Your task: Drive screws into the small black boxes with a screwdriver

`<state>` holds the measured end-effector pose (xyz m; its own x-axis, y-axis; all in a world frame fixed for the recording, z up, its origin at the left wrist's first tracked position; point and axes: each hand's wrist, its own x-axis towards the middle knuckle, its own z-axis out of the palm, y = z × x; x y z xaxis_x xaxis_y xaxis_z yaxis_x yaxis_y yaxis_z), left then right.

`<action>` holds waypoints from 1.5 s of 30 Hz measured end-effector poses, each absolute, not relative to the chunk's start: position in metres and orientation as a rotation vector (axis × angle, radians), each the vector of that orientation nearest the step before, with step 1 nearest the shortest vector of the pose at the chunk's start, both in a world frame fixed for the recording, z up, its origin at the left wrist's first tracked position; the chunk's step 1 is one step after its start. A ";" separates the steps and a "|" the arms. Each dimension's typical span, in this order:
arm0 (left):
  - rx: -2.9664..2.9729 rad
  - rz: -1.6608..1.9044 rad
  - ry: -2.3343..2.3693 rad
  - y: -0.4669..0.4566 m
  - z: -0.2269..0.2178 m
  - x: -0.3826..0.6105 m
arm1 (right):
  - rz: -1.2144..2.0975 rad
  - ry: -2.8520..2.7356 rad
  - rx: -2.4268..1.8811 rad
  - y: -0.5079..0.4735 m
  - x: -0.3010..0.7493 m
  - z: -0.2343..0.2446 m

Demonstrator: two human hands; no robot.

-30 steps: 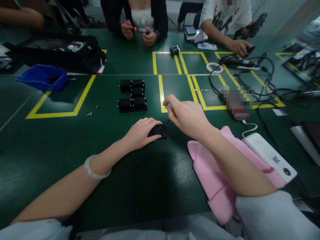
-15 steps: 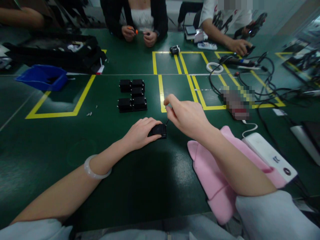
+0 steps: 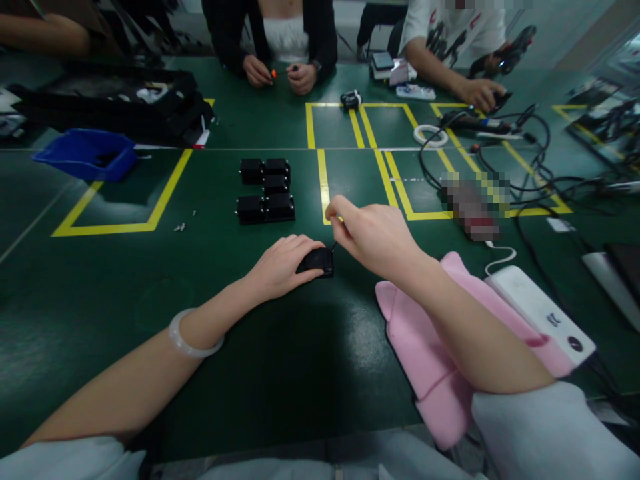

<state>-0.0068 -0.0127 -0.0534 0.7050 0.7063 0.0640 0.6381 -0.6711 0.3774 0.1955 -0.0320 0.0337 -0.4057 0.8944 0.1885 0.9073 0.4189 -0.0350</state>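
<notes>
My left hand [image 3: 281,268] is wrapped around a small black box-shaped part [image 3: 320,261] and presses it to the table. At that part's right end, my right hand [image 3: 373,232] is closed on a screwdriver [image 3: 335,247]. Only its thin dark shaft shows, slanting down to the corner of the part; the handle is hidden in my fingers. Several similar black parts [image 3: 265,190] with bright screw ends stand grouped just beyond my left hand. Small loose screws [image 3: 180,227] lie to the left of them.
A blue scoop-like bin [image 3: 85,157] and a black tray [image 3: 115,100] stand at the left. Near my right forearm lie a pink cloth pouch [image 3: 425,360] and a white power bank [image 3: 540,317]. Cables [image 3: 543,157] sprawl at the right. Co-workers' hands [image 3: 303,79] are across the table.
My right hand's fingers have turned slightly on the screwdriver, shifting a little left. My left hand and the black part stay put. A co-worker's hands across the table have shifted slightly.
</notes>
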 end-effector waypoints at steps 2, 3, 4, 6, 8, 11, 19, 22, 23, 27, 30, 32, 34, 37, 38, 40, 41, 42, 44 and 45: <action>2.583 0.289 1.055 -0.013 -0.053 -0.007 | -0.071 -2.468 -1.588 -0.032 0.195 0.034; 2.585 0.291 1.055 -0.013 -0.053 -0.007 | -0.049 -2.459 -1.573 -0.032 0.195 0.034; 2.588 0.295 1.055 -0.013 -0.054 -0.007 | -0.034 -2.459 -1.558 -0.032 0.195 0.034; 2.600 0.304 1.052 -0.013 -0.054 -0.008 | -0.038 -2.482 -1.553 -0.032 0.195 0.035; 2.605 0.309 1.050 -0.013 -0.055 -0.008 | -0.076 -2.509 -1.589 -0.032 0.195 0.035; 2.596 0.303 1.049 -0.012 -0.054 -0.008 | -0.082 -2.500 -1.626 -0.032 0.195 0.035; 2.599 0.308 1.046 -0.012 -0.054 -0.008 | -0.063 -2.498 -1.577 -0.031 0.196 0.033; 2.594 0.304 1.048 -0.013 -0.053 -0.008 | -0.097 -2.484 -1.601 -0.031 0.196 0.033; 2.592 0.303 1.048 -0.013 -0.053 -0.008 | -0.076 -2.471 -1.588 -0.031 0.196 0.033; 2.589 0.306 1.045 -0.012 -0.054 -0.007 | -0.039 -2.472 -1.549 -0.032 0.196 0.034; 2.589 0.304 1.041 -0.012 -0.054 -0.008 | -0.124 -2.502 -1.586 -0.032 0.195 0.033; 2.589 0.301 1.040 -0.012 -0.054 -0.008 | -0.141 -2.496 -1.594 -0.031 0.195 0.032; 2.591 0.304 1.043 -0.012 -0.054 -0.008 | -0.120 -2.469 -1.590 -0.031 0.194 0.032; 2.600 0.311 1.044 -0.012 -0.055 -0.007 | -0.090 -2.453 -1.557 -0.031 0.194 0.031; 2.603 0.313 1.045 -0.012 -0.055 -0.007 | -0.091 -2.464 -1.546 -0.031 0.194 0.031; 2.608 0.317 1.046 -0.012 -0.056 -0.007 | -0.110 -2.493 -1.543 -0.032 0.195 0.031; 2.608 0.318 1.044 -0.012 -0.056 -0.007 | -0.121 -2.501 -1.558 -0.031 0.195 0.031; 2.607 0.317 1.041 -0.012 -0.056 -0.007 | -0.124 -2.504 -1.573 -0.031 0.194 0.031; 2.604 0.315 1.038 -0.012 -0.056 -0.008 | -0.101 -2.489 -1.595 -0.031 0.194 0.031; 2.604 0.314 1.039 -0.012 -0.056 -0.008 | -0.078 -2.479 -1.595 -0.031 0.194 0.031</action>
<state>-0.0081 -0.0120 -0.0557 0.7112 0.6979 0.0844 0.6277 -0.6845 0.3707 0.1936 -0.0308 0.0312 -0.4016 0.8959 0.1897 0.9062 0.4188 -0.0594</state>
